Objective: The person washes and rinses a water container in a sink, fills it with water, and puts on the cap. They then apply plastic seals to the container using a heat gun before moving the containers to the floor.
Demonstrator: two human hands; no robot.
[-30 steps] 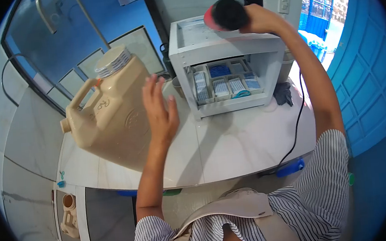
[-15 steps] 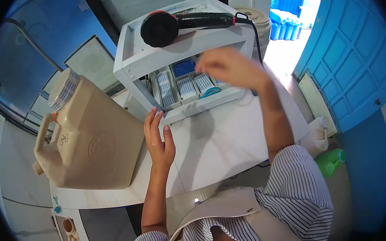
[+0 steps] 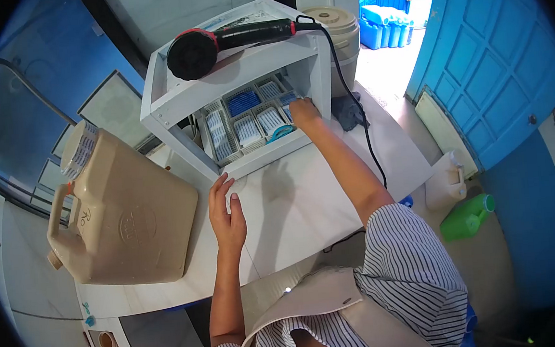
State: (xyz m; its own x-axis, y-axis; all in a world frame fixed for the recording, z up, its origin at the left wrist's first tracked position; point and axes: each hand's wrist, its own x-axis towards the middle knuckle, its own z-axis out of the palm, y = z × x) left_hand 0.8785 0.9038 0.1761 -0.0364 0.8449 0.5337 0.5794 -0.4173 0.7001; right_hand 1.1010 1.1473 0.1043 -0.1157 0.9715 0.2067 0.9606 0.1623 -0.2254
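Observation:
My right hand (image 3: 304, 114) reaches into the right side of the white shelf unit (image 3: 243, 65), at the basket tray (image 3: 227, 158) of sorted packets; its fingertips are hidden among them. My left hand (image 3: 227, 216) is held up with fingers apart, empty, by the unit's front left corner. A black and red heat gun or dryer (image 3: 247, 35) lies across the top of the unit, its cord (image 3: 354, 95) hanging down on the right. Inside the tray are blue packets (image 3: 244, 102), striped packets (image 3: 247, 130) and a teal ring-shaped item (image 3: 280, 132).
A large beige jug (image 3: 134, 211) stands on the white counter (image 3: 292, 198) at left. A grey cloth (image 3: 348, 112) lies right of the unit, before a beige round container (image 3: 335, 35). A green jug (image 3: 467, 218) and blue door (image 3: 496, 58) are at right.
My right hand let go of the heat gun or dryer, which now rests on the unit, and moved down into the tray. The view shifted; my left hand stays raised near the jug.

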